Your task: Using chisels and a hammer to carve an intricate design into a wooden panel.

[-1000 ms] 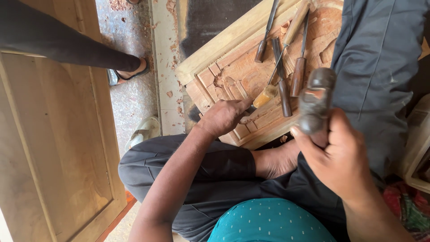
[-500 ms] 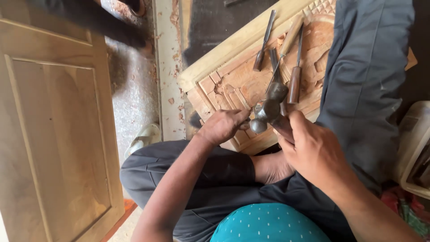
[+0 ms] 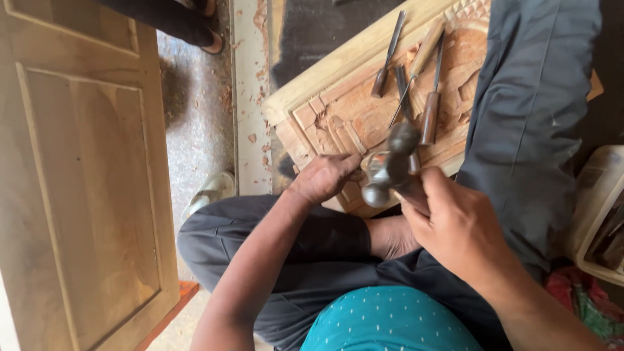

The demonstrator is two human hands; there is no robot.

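Observation:
My left hand [image 3: 325, 177] is closed around a chisel whose wooden butt [image 3: 372, 160] shows just past my fingers, its tip hidden against a carved wooden panel [image 3: 338, 117]. My right hand [image 3: 455, 224] grips a metal hammer [image 3: 390, 166], its head resting at the chisel's butt. The panel lies across my lap, partly under my grey trouser leg [image 3: 533, 117]. Several spare chisels [image 3: 426, 97] with wooden handles lie on the panel's upper part.
A plain wooden door panel [image 3: 84, 169] lies on the floor at left. Another person's sandalled foot [image 3: 208, 39] stands at the top. A pale sandal [image 3: 211, 192] sits beside my knee. Wood chips litter the floor. A white container [image 3: 595, 214] is at right.
My right hand has brought the hammer down from a raised position at the right onto the chisel butt. My left hand kept holding the chisel in place.

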